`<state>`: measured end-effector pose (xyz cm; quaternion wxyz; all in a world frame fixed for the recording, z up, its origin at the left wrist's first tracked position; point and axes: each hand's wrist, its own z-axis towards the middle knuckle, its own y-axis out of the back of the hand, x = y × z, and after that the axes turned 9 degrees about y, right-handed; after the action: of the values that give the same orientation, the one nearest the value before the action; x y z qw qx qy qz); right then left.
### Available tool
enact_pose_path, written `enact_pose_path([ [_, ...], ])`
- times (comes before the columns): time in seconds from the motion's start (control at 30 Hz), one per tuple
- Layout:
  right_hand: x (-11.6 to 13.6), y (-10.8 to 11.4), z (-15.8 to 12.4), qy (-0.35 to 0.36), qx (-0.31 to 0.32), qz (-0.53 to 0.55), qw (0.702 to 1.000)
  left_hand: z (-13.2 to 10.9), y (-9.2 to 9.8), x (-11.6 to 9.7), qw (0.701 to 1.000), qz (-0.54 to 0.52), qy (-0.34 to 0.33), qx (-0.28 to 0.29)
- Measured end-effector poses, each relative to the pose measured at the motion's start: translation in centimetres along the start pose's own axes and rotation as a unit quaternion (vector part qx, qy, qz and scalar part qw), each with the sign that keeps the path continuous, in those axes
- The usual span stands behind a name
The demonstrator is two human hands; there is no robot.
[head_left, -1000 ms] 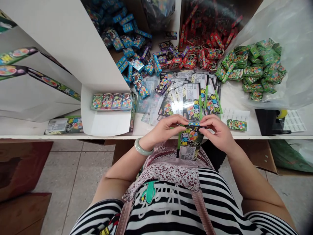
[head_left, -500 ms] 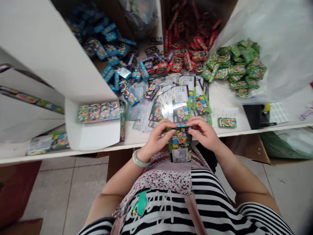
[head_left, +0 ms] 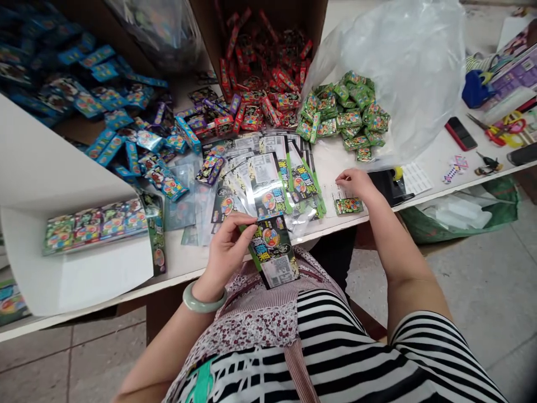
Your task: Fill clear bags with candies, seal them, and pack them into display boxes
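My left hand (head_left: pixel 230 246) pinches the top corner of a black and green printed candy bag (head_left: pixel 274 249), held in front of my body at the table edge. A strip of blue shows along the bag's upper edge. To the right, my right hand (head_left: pixel 356 183) has its thumb and forefinger together over a white sheet with small printed labels (head_left: pixel 331 193). Whether a label is between those fingertips is too small to tell. Just below that hand, a small green candy packet (head_left: pixel 349 205) lies on the sheet. More flat printed bags (head_left: pixel 266 173) are fanned out beyond my left hand.
Blue packets (head_left: pixel 111 148), red packets (head_left: pixel 254 115) and green packets (head_left: pixel 352 117) lie in heaps at the back. A white display box (head_left: pixel 100 280) with a row of packets stands at left. Clear plastic sheeting (head_left: pixel 403 73), scissors (head_left: pixel 499 131) and a dark phone-like object (head_left: pixel 460 133) are at right.
My right hand has let go of the bag and moved right to the label sheet. My left hand keeps the bag, now tilted. The view has turned to the right.
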<state>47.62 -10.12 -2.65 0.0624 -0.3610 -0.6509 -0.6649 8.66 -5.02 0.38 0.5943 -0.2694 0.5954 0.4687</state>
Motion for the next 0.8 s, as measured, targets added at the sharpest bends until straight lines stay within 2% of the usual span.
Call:
enact_pose_path([
  [0.17,-0.9,0.8,-1.2,-0.014,-0.006,0.068,0.998,0.2,0.1,0.3,1.000,0.001,-0.005,-0.002],
  [0.23,-0.3,1.6,-2.2,-0.027,-0.026,0.132,0.991,0.3,-0.1,0.2,1.000,-0.002,-0.003,0.002],
  [0.3,1.8,2.4,-3.5,-0.008,-0.047,0.219,0.974,0.4,-0.5,-0.1,1.000,-0.006,-0.004,0.012],
  [0.37,5.5,2.6,-5.0,0.070,-0.032,0.289,0.954,0.5,-1.0,-0.4,1.000,-0.012,-0.010,0.022],
  [0.47,12.3,2.0,-7.0,0.208,0.066,0.304,0.927,0.6,-1.5,-0.9,0.998,-0.026,-0.027,0.041],
  [0.57,17.3,0.3,-7.9,0.274,0.142,0.278,0.910,0.6,-1.5,-1.2,0.998,-0.030,-0.031,0.056],
  [0.67,19.1,-1.4,-7.5,0.256,0.182,0.261,0.913,0.4,-1.0,-1.7,0.997,-0.034,-0.019,0.064],
  [0.8,18.9,-2.4,-6.6,0.211,0.201,0.257,0.921,0.2,-0.5,-1.9,0.996,-0.050,0.007,0.069],
])
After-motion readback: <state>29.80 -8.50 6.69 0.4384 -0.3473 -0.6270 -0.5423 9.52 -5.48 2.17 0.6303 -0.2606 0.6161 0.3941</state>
